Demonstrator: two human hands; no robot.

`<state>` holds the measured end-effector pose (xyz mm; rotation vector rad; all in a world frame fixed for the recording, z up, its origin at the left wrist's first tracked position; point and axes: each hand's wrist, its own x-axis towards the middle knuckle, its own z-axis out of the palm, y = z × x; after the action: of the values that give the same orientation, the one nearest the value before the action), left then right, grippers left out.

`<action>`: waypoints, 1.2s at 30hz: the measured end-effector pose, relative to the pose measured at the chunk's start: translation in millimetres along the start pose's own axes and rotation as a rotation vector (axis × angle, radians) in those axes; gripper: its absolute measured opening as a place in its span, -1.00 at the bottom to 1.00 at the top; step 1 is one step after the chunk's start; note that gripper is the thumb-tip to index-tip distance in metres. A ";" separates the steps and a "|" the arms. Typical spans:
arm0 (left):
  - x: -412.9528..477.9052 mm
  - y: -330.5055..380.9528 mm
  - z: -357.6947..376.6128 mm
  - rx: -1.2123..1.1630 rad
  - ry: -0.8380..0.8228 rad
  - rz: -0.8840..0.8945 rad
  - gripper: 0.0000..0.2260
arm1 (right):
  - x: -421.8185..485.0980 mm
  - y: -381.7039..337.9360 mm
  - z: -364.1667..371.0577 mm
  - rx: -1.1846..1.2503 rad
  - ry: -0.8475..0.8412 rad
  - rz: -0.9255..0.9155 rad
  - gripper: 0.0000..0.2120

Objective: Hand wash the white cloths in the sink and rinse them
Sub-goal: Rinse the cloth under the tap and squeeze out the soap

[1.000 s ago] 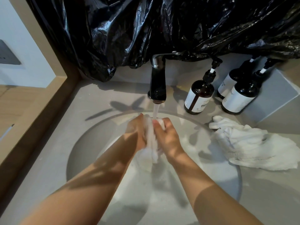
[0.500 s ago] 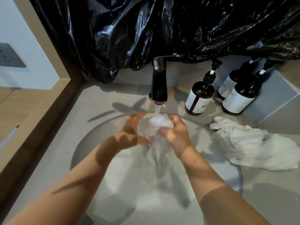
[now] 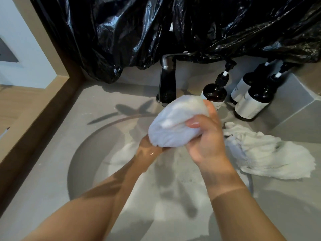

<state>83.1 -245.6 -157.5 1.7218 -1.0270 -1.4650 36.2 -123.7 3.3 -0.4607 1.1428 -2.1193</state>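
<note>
Cloth (image 3: 175, 124), white, bunched: being held above the sink (image 3: 81, 164), in front of the faucet (image 3: 167, 84). Right hand (image 3: 206, 141) is pinching its right end; left hand (image 3: 149, 150) is gripping underneath. Second cloth (image 3: 267, 153) is lying on the surface right of the basin.

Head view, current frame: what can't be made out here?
- Faucet outlet: behind the held white cloth, so any water flow is unseen.
- Left hand: fingers under the cloth.
- Pump bottles: label print too small.
- Behind the black plastic sheet: covered.
- Sink drain: not visible.
</note>
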 end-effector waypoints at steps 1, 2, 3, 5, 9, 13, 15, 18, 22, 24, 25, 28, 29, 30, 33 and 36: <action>-5.1 16.1 -1.4 -0.025 0.154 -0.059 -0.64 | 2.5 -1.5 -4.7 0.053 0.022 -0.027 -0.64; -7.9 26.8 -11.3 0.038 0.006 -0.065 -0.62 | 6.4 -0.1 -15.5 0.098 0.063 -0.036 -0.67; -10.5 26.3 -24.0 -0.037 -0.274 -0.012 -0.71 | 10.4 0.5 -28.0 0.138 0.145 -0.014 -0.71; -34.6 55.1 -48.6 -0.097 -0.680 -0.035 -0.81 | 16.0 9.1 -52.7 0.081 0.339 0.101 -0.67; -31.6 76.8 -41.5 -0.080 -0.549 0.243 -0.54 | 0.3 49.9 -78.0 -0.065 0.445 0.389 -0.78; -38.9 85.8 -47.3 -0.067 -0.611 0.284 -0.47 | -15.1 83.7 -67.4 0.183 0.364 0.737 -0.52; -43.5 85.4 -50.4 0.013 -0.649 0.371 -0.44 | -13.7 96.6 -54.2 0.184 0.306 0.800 -0.28; -41.7 72.1 -58.1 -0.098 -0.786 0.277 -0.51 | -6.9 108.0 -39.7 0.199 0.188 0.745 -0.10; -44.0 70.7 -66.2 -0.177 -1.101 0.282 -0.61 | -0.1 105.6 -38.0 0.355 0.199 0.648 -0.18; -31.6 65.9 -73.5 -0.217 -1.196 0.281 -0.51 | 2.4 103.2 -40.0 0.352 0.218 0.668 -0.25; -22.9 61.9 -75.9 -0.199 -1.249 0.250 -0.42 | 4.3 102.1 -42.3 0.346 0.218 0.663 -0.31; -16.5 71.2 -91.7 0.136 -1.217 0.270 -0.24 | 14.7 94.6 -50.6 0.297 0.194 0.536 -0.50; -13.1 72.4 -98.2 0.271 -1.187 0.204 -0.25 | 18.0 92.5 -54.3 0.260 0.203 0.496 -0.54; -8.8 72.0 -104.8 0.372 -1.179 0.102 -0.26 | 19.8 88.9 -56.4 0.206 0.216 0.462 -0.56; 5.1 59.7 -117.9 0.142 -1.295 -0.468 -0.20 | 24.4 81.2 -60.8 0.028 0.247 0.346 -0.37; 3.5 51.9 -100.2 -0.084 -1.225 -0.773 -0.14 | 23.8 71.5 -51.2 -0.159 0.169 0.218 -0.65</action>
<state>174.2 -275.1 -97.8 1.0578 -0.7679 -3.1835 17.7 -137.7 -84.9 -0.2186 1.3981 -1.9144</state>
